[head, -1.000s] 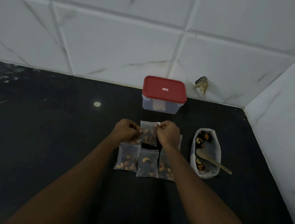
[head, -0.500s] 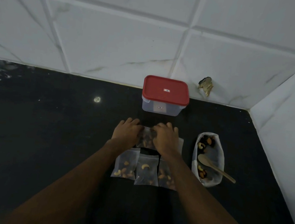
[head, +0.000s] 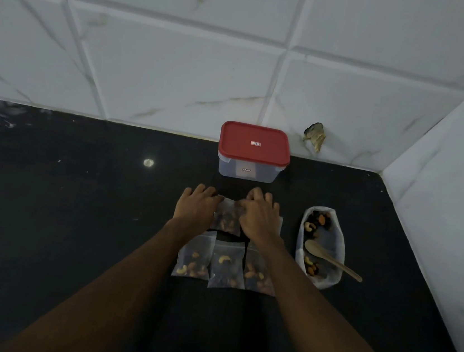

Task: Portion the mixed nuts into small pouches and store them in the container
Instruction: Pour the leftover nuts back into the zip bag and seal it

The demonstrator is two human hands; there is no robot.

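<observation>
Container: the container [head: 247, 172] stands at the back of the dark counter [head: 74, 215] against the tiled wall, with its red lid [head: 255, 143] on.
Fourth pouch: a pouch [head: 227, 219] with nuts inside lies flat just in front of the container, between it and us, under both hands.
Left hand: our left hand [head: 196, 208] rests palm down on the pouch's left edge, fingers stretched forward and pressing.
Right hand: our right hand [head: 259, 217] covers the pouch's top right corner with bent fingers. We cannot tell whether they pinch or only press.
Filled pouches: 3 filled pouches [head: 225, 265] lie side by side in a row farther in front of the container, nearer to us than the fourth.
Nut supply: the mixed nuts [head: 317, 218] sit in a white bag [head: 334, 238] in front of the container and to its right, with a wooden spoon [head: 328, 259] resting in it.
Done: we judge 3 pouches portioned and the fourth filled and likely being pressed closed.
Left: some nuts remain in the bag, the lid must come off, and none of the 4 pouches we can see is in the container yet.
</observation>
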